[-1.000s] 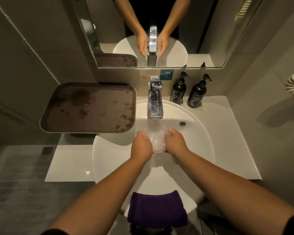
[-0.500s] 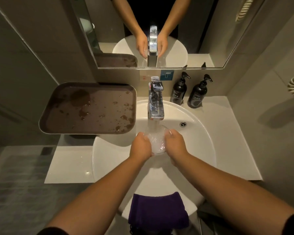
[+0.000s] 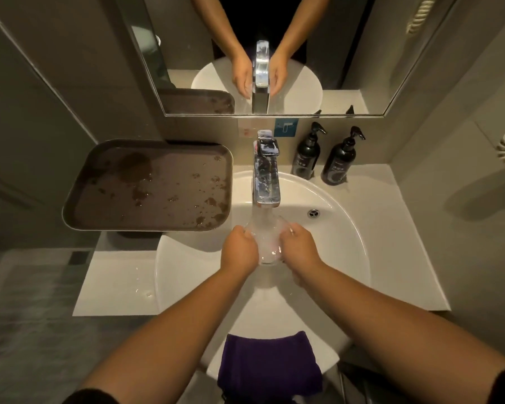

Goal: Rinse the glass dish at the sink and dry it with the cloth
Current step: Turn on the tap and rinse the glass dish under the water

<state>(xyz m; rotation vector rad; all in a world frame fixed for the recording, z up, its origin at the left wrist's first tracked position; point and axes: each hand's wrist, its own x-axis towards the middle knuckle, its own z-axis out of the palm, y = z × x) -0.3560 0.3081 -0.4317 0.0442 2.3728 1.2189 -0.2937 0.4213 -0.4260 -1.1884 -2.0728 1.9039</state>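
1. The glass dish (image 3: 265, 242) sits over the middle of the white sink (image 3: 341, 243), directly under the chrome faucet (image 3: 266, 176), with a stream of water running onto it.
2. The left hand (image 3: 239, 252) grips the dish's rim at 9 o'clock, fingers curled around the edge.
3. The right hand (image 3: 299, 249) grips the rim at 3 o'clock, fingers likewise curled onto the glass.
4. The dish is tilted between the two hands, its near edge low at 6 o'clock.
5. The purple cloth (image 3: 270, 364) lies draped over the sink's front rim at 6 o'clock, well apart from the hands.
6. A brown tray (image 3: 149, 185), spotted with water drops, rests at 10 o'clock from the dish, overlapping the sink's left edge.
7. Two black pump bottles (image 3: 322, 158) stand side by side on the counter at 1 o'clock, beside the faucet.
8. The overflow hole (image 3: 313, 213) shows in the bowl wall at 2 o'clock.
9. The mirror (image 3: 274, 53) at 12 o'clock reflects both hands and the faucet.
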